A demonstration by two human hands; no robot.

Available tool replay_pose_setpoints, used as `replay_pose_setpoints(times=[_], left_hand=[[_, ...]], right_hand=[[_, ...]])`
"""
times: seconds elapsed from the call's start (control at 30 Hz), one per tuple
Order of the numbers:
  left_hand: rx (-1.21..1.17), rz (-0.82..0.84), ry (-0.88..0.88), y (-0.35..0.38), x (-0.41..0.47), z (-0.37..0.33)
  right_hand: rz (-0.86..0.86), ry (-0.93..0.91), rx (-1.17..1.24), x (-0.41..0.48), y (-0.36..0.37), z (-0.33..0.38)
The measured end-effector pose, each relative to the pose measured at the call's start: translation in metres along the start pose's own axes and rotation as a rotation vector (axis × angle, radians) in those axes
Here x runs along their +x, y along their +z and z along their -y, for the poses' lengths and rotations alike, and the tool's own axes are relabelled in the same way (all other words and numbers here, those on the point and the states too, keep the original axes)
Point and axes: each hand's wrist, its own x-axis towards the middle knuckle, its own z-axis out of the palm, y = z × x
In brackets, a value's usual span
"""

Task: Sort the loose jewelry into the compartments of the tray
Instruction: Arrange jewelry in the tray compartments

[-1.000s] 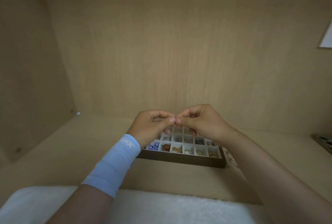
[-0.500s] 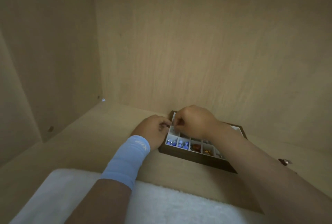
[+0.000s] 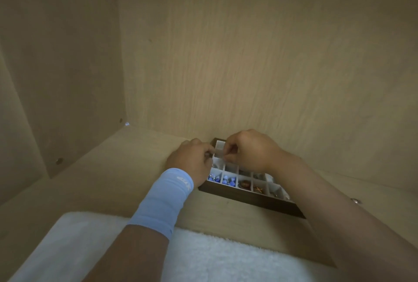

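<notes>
Pinching a small piece — unreadable — left hand, right hand over tray.

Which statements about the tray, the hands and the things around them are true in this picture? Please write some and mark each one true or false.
1. The blue pieces lie in the near left compartments of the tray. True.
2. The light blue sleeve is on the right arm. False: it is on the left arm.
3. The left hand and the right hand are both at the far left corner of the tray. True.
4. The tray stands on the white towel. False: it stands on the wooden shelf, beyond the towel.
</notes>
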Motion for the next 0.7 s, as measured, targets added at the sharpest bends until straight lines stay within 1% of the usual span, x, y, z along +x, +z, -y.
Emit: replay_pose_setpoints(times=[0.07,0.17,0.27,0.33,0.43,0.6,0.7], left_hand=[[0.071,-0.038,0.075,0.000,-0.002,-0.012],[0.098,-0.055,0.202,0.003,-0.007,-0.032],[0.073,-0.041,0.309,0.012,-0.014,-0.056],[0.009,-0.026,0.335,0.020,-0.017,-0.074],[-0.076,0.055,0.379,0.033,-0.019,-0.104],[-0.013,0.181,0.480,0.062,-0.019,-0.159],[0.036,0.234,0.499,0.082,-0.017,-0.175]], right_hand=[[-0.004,0.028,0.071,-0.015,-0.010,-0.012],[-0.002,0.072,0.150,-0.041,-0.026,-0.029],[0.003,0.154,0.207,-0.077,-0.037,-0.056],[0.010,0.192,0.238,-0.102,-0.042,-0.075],[0.035,0.242,0.238,-0.133,-0.045,-0.100],[0.119,0.320,0.295,-0.166,-0.039,-0.131],[0.166,0.303,0.323,-0.175,-0.031,-0.137]])
